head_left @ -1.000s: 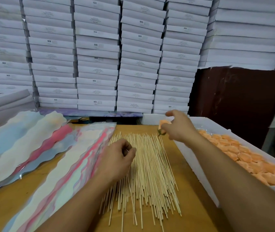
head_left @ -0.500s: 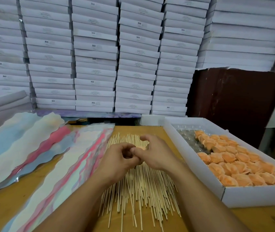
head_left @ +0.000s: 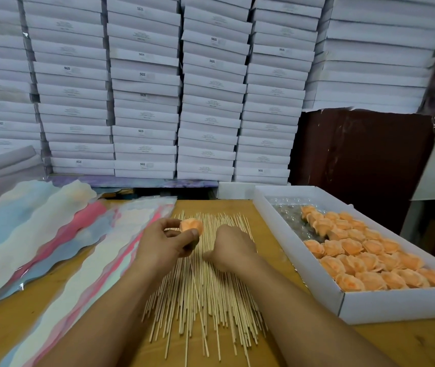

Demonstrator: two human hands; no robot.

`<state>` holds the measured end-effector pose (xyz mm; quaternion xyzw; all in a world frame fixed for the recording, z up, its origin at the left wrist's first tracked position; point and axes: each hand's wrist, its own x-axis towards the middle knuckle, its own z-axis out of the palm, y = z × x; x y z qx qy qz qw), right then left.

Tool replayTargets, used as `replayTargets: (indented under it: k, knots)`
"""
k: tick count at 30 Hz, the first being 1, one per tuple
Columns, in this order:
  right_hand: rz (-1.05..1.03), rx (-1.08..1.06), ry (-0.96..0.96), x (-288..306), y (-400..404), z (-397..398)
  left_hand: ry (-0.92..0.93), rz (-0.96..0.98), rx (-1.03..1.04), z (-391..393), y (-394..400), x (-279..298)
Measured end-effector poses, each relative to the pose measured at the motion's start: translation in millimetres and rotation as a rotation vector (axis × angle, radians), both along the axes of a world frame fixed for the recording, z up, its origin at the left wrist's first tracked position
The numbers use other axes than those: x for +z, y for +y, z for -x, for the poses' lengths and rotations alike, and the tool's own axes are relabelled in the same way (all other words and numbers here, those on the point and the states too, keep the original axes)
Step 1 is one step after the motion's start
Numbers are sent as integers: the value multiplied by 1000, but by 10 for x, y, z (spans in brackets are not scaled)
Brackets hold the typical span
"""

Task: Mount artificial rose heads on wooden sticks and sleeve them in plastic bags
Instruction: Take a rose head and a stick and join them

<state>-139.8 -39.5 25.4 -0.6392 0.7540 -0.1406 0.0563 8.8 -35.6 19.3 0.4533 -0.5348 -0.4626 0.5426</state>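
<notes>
Your hands have parted: your left hand (head_left: 166, 243) now pinches the rose (head_left: 191, 225), and your right hand (head_left: 231, 246) rests curled on the sticks (head_left: 200, 292); what it grips you cannot tell.

Stacks of flat white cardboard boxes (head_left: 145, 83) fill the back of the room in tight columns from bench height to the top of the view; several carry small printed labels reading "SGS". To the right of them a dark brown board (head_left: 364, 165) stands upright, with more white boxes (head_left: 375, 62) piled above its top edge. The wooden bench (head_left: 20, 313) in front has a warm yellow-brown top. The light is even and rather dim.
</notes>
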Motion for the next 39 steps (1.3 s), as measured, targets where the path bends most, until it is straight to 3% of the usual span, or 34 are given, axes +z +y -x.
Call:
replayTargets:
  k: [11, 18, 27, 34, 39]
  knots:
    - [-33, -95, -192, 22, -39, 28, 2, 14, 2, -11, -24, -28]
    - [-100, -50, -545, -32, 75, 189, 5, 2, 26, -14, -52, -40]
    - [-157, 55, -1034, -32, 170, 220, 159, -35, 13, -39, -31, -23]
    - [-221, 64, -1186, 47, 231, 202, 203, -48, 34, -31, -21, 12]
    - [-262, 178, -1112, 89, 324, 193, 278, -94, 26, -23, -22, 39]
